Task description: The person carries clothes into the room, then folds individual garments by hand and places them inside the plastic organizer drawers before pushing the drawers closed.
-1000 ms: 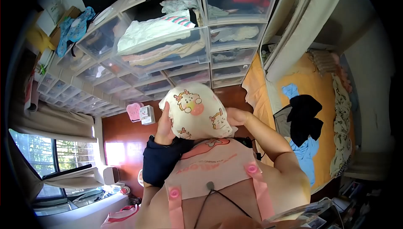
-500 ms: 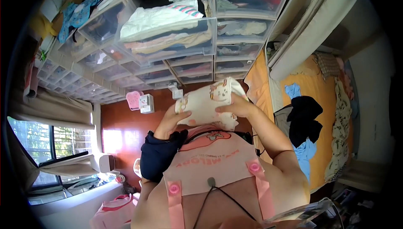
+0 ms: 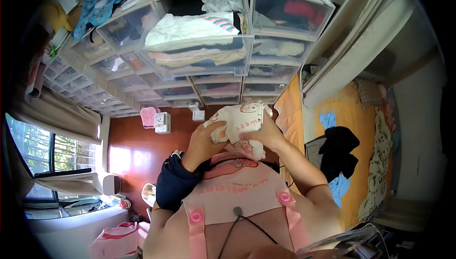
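Observation:
A cream cloth garment (image 3: 240, 119) with a printed cartoon pattern and pink lettering is partly folded and held up in front of my body. My left hand (image 3: 203, 141) grips its left side, with the thumb on top. On the right side my right hand (image 3: 267, 134) clasps the edge, its thumb across the front. Fingers beneath the fabric are hidden. Dark navy fabric (image 3: 178, 178) surrounds my left forearm. Beyond my hands, a clear drawer (image 3: 199, 59) stands pulled out, with a white folded garment (image 3: 187, 30) on top of other folded clothes.
More clear drawers (image 3: 280, 47) fill the storage unit. Small white boxes (image 3: 162, 123) and a pink item (image 3: 149, 116) sit on the reddish floor. At right, black clothes (image 3: 339, 145) and blue clothes (image 3: 339, 187) lie on an orange-covered bed (image 3: 354, 197). A pink bag (image 3: 114, 241) is lower left.
The cream garment has become more compact, with its near part folded over and different print showing. My hands have drawn slightly closer together. The view has shifted a little.

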A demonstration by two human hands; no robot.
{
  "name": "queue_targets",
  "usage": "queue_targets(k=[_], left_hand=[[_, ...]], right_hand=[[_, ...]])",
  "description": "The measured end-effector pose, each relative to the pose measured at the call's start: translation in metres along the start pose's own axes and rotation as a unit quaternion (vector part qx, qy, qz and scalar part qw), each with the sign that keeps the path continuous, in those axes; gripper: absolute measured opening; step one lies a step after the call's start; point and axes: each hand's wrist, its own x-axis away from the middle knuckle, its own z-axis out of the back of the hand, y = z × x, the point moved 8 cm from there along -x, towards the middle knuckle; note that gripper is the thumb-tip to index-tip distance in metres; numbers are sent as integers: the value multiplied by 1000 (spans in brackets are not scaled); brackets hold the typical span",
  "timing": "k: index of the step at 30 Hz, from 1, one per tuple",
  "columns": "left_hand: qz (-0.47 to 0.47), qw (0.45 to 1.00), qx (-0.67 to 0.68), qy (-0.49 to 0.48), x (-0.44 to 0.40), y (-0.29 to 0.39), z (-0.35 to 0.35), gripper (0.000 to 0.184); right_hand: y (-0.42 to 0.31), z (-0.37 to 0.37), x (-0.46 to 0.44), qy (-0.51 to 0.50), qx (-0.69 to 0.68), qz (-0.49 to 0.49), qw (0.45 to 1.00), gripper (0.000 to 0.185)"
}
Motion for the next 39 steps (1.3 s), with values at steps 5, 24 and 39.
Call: queue_targets(k=[5,24,39], left_hand=[[49,992,114,-13,-2,-20,8,30],[247,701,669,4,-23,-71,24,28],[-152,919,304,-200,-67,-74,113,81]], right_hand=[[-27,4,26,74,100,50,991,127],[-4,-71,-49,-187,-35,84,978,44],[-82,-91,-112,-65,-7,144,987,49]])
